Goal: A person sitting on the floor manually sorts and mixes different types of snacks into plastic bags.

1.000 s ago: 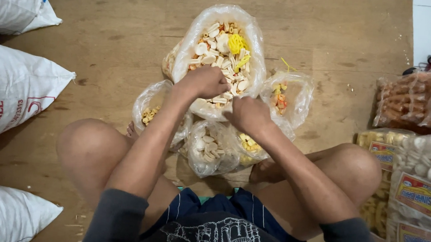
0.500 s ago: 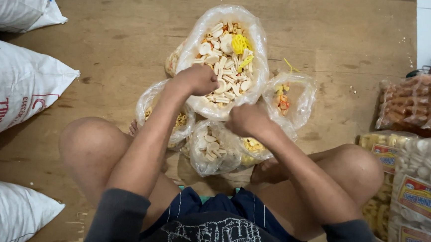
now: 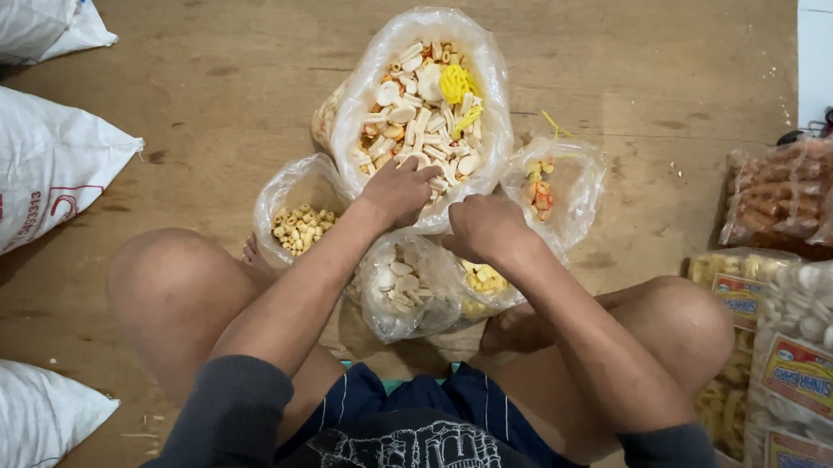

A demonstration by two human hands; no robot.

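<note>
White woven sacks (image 3: pixel 25 181) lie at left on the brown wooden floor (image 3: pixel 657 75). Small clear bag of yellow rings (image 3: pixel 297 222) sits beside the large clear plastic bag of mixed white crackers (image 3: pixel 424 109). Left hand (image 3: pixel 398 190) grip closed on that bag's near rim. Right hand (image 3: pixel 482 228) grip curled shut; contents cannot be determined. Packaged snacks (image 3: pixel 804 364) stand at right.

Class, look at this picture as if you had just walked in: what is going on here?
A person sits cross-legged on a wooden floor among open plastic bags of mixed crackers. The left hand reaches into the big bag of white and yellow pieces, and the right hand rests at its near rim. Smaller bags sit around it. White sacks lie to the left, and packed snack bags to the right.
</note>
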